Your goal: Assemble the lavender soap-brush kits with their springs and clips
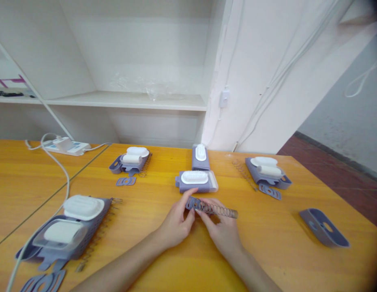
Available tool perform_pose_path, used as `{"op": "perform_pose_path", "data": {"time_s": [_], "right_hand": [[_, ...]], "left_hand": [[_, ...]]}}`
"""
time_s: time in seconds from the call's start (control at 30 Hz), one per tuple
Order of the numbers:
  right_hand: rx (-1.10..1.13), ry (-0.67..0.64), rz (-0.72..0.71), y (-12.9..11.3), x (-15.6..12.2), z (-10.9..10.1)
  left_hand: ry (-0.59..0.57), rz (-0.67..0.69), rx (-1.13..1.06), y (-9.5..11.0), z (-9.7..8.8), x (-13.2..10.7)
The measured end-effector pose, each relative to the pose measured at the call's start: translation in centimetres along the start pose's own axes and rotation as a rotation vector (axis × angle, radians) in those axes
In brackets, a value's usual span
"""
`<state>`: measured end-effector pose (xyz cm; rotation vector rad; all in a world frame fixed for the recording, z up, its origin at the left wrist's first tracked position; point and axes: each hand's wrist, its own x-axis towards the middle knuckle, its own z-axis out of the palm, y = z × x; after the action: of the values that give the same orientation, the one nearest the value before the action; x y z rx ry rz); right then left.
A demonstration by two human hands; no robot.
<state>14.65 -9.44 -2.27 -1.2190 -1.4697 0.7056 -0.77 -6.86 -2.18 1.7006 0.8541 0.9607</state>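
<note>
Both my hands meet at the middle of the orange table. My left hand pinches a small flat grey-purple plastic piece at the left end of a long metal spring. My right hand has its fingers closed round the same spring, which sticks out to the right. Just beyond them lies a grey-purple holder with a white brush on top.
A second brush holder stands behind. Part sets lie at far left, far right and near left, each with springs and flat pieces. An empty grey-purple shell lies at right. A white power strip and cable cross the left.
</note>
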Motion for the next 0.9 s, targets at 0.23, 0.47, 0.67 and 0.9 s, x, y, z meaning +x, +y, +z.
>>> {"op": "perform_pose_path", "data": {"time_s": [0.23,0.47,0.67,0.9], "right_hand": [[-0.063,-0.017,-0.103,0.5,0.2,0.1],[-0.22,0.041,-0.226,1.2,0.1,0.0],[-0.315,0.061,-0.279,1.2,0.1,-0.2],[-0.388,0.037,-0.275,0.8,0.0,-0.3]], "left_hand": [[0.043,-0.026,-0.044,-0.1,0.3,0.2],[0.088,-0.025,-0.053,-0.1,0.4,0.0],[0.053,-0.04,-0.031,0.1,0.3,0.0],[-0.015,-0.048,-0.019,-0.2,0.2,0.0]]}}
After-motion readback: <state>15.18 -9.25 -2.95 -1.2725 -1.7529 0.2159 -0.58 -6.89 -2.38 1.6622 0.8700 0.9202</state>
